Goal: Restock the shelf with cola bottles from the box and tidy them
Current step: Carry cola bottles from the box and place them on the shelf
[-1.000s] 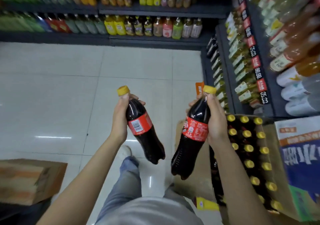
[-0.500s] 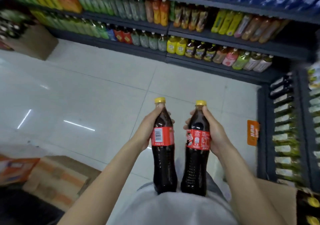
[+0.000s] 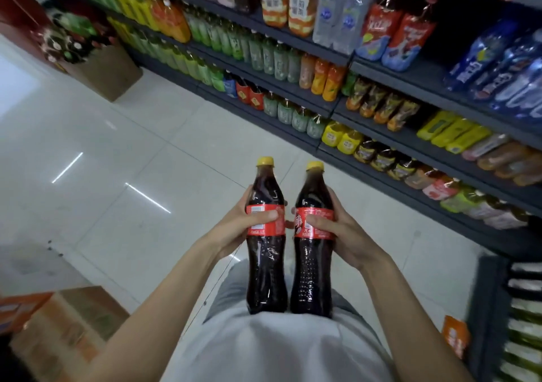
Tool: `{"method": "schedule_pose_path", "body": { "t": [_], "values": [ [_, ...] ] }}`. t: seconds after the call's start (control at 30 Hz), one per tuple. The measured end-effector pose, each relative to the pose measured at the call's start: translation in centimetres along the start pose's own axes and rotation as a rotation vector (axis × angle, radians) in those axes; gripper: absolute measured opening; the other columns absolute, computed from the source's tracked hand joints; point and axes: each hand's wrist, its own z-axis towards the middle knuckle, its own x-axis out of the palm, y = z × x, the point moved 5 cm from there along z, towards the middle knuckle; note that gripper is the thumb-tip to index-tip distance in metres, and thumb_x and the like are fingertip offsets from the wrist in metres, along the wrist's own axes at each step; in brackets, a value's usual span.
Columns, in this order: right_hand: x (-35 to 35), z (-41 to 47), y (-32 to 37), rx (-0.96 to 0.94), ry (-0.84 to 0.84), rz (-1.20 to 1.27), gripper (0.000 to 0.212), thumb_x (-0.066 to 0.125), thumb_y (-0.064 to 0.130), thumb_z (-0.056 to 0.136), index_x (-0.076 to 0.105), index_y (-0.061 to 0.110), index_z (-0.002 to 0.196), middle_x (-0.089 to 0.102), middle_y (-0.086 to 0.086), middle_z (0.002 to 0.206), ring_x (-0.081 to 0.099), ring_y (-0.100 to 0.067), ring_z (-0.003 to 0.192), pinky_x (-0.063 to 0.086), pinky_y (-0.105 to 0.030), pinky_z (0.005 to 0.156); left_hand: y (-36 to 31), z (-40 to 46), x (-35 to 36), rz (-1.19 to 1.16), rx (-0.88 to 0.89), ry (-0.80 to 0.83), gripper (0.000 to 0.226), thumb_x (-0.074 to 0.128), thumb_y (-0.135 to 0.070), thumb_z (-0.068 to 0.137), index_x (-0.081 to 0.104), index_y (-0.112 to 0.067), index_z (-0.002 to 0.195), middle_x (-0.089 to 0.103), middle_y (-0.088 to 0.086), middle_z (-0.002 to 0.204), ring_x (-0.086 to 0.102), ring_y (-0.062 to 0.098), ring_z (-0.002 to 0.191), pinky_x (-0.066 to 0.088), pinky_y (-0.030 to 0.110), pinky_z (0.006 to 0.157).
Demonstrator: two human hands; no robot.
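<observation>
Two cola bottles stand upright side by side at centre frame, nearly touching, each with a yellow cap and red label. The left hand (image 3: 234, 229) grips the left cola bottle (image 3: 266, 252) round its label; the right hand (image 3: 343, 232) grips the right cola bottle (image 3: 312, 264) likewise. From 11 to 3 o'clock run dark shelves (image 3: 410, 144) packed with coloured drinks. A cardboard box (image 3: 67, 323) sits at 8 o'clock on the white tiled floor (image 3: 117, 176).
</observation>
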Motion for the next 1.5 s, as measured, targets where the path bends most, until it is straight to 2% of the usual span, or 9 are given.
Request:
{"method": "schedule_pose_path", "body": {
  "t": [0.1, 0.3, 0.53, 0.73, 0.9, 1.03, 1.17, 1.33, 1.5],
  "values": [
    [-0.8, 5.0, 3.4, 0.03, 0.015, -0.062, 0.063, 0.067, 0.018, 0.077, 0.04, 0.048, 0.126, 0.058, 0.003, 0.126, 0.063, -0.013, 0.108, 0.053, -0.025, 0.081, -2.5, 4.1, -1.5, -0.027, -0.049, 0.046, 0.114, 0.096, -0.04, 0.033, 0.041, -0.03, 0.132, 0.067, 0.007, 0.111, 0.066, 0.023, 0.099, 0.056, 0.032, 0.081],
    [-2.6, 14.9, 9.1, 0.007, -0.089, -0.159, 0.082, 0.08, 0.02, 0.067, 0.027, 0.047, 0.124, 0.055, 0.002, 0.119, 0.065, -0.007, 0.097, 0.052, -0.022, 0.078, -11.1, 13.4, -5.3, 0.119, 0.063, 0.092, 0.087, 0.079, -0.025, 0.052, 0.035, -0.04, 0.124, 0.057, 0.011, 0.118, 0.065, 0.019, 0.098, 0.055, 0.031, 0.08],
    [-1.6, 25.6, 24.0, -0.397, -0.417, -0.261, 0.075, 0.08, 0.021, 0.062, 0.039, 0.04, 0.122, 0.057, 0.011, 0.119, 0.062, -0.011, 0.106, 0.053, -0.03, 0.088, -29.4, 24.8, -10.6, 0.322, 0.374, 0.045, 0.077, 0.081, -0.037, 0.05, 0.042, -0.024, 0.114, 0.061, 0.002, 0.104, 0.065, 0.007, 0.086, 0.052, 0.023, 0.077],
    [0.6, 32.6, 37.2, -0.712, -0.615, -0.271, 0.069, 0.076, 0.023, 0.075, 0.042, 0.039, 0.132, 0.052, 0.023, 0.122, 0.056, 0.015, 0.1, 0.046, -0.006, 0.079, -45.2, 31.4, -12.9, 0.444, 0.685, -0.002, 0.073, 0.085, -0.024, 0.064, 0.041, -0.024, 0.122, 0.066, -0.003, 0.096, 0.067, 0.007, 0.084, 0.056, 0.023, 0.076],
    [0.9, 38.6, 46.6, -0.864, -0.687, -0.39, 0.077, 0.079, 0.039, 0.071, 0.038, 0.047, 0.136, 0.047, 0.015, 0.139, 0.047, -0.005, 0.127, 0.041, -0.039, 0.107, -54.9, 36.1, -13.6, 0.546, 0.922, -0.129, 0.072, 0.084, -0.028, 0.069, 0.038, -0.028, 0.125, 0.062, -0.013, 0.101, 0.065, 0.0, 0.085, 0.055, 0.025, 0.079],
    [1.7, 43.4, 51.5, -1.059, -0.704, -0.482, 0.078, 0.078, 0.019, 0.076, 0.036, 0.028, 0.142, 0.047, 0.024, 0.131, 0.049, 0.008, 0.118, 0.042, -0.021, 0.102, -59.8, 39.3, -14.5, 0.644, 1.155, -0.243, 0.079, 0.084, -0.039, 0.066, 0.038, -0.031, 0.13, 0.06, -0.026, 0.102, 0.065, -0.002, 0.089, 0.056, 0.034, 0.083],
    [1.4, 48.5, 55.0, -1.217, -0.68, -0.73, 0.081, 0.08, 0.025, 0.074, 0.035, 0.029, 0.141, 0.043, 0.015, 0.14, 0.042, -0.008, 0.13, 0.037, -0.032, 0.109, -63.1, 42.5, -16.4, 0.661, 1.392, -0.352, 0.085, 0.083, -0.044, 0.064, 0.037, -0.027, 0.134, 0.057, -0.017, 0.119, 0.062, 0.004, 0.107, 0.054, 0.04, 0.089],
    [0.7, 55.5, 59.5, -1.281, -0.708, -0.882, 0.083, 0.081, 0.029, 0.069, 0.037, 0.029, 0.14, 0.044, 0.016, 0.136, 0.041, -0.007, 0.122, 0.023, -0.002, 0.099, -68.1, 47.5, -18.2, 0.673, 1.494, -0.471, 0.087, 0.083, -0.046, 0.063, 0.037, -0.026, 0.135, 0.058, -0.017, 0.118, 0.062, 0.005, 0.107, 0.052, 0.035, 0.091],
    [-1.9, 62.9, 64.1, -1.3, -0.723, -0.772, 0.088, 0.083, 0.029, 0.06, 0.037, 0.024, 0.136, 0.052, -0.002, 0.135, 0.05, -0.014, 0.124, 0.042, -0.039, 0.105, -72.5, 53.9, -18.6, 0.679, 1.489, -0.607, 0.088, 0.081, -0.046, 0.065, 0.038, -0.022, 0.137, 0.065, -0.001, 0.119, 0.064, 0.021, 0.104, 0.046, 0.027, 0.082]
  ]
}}
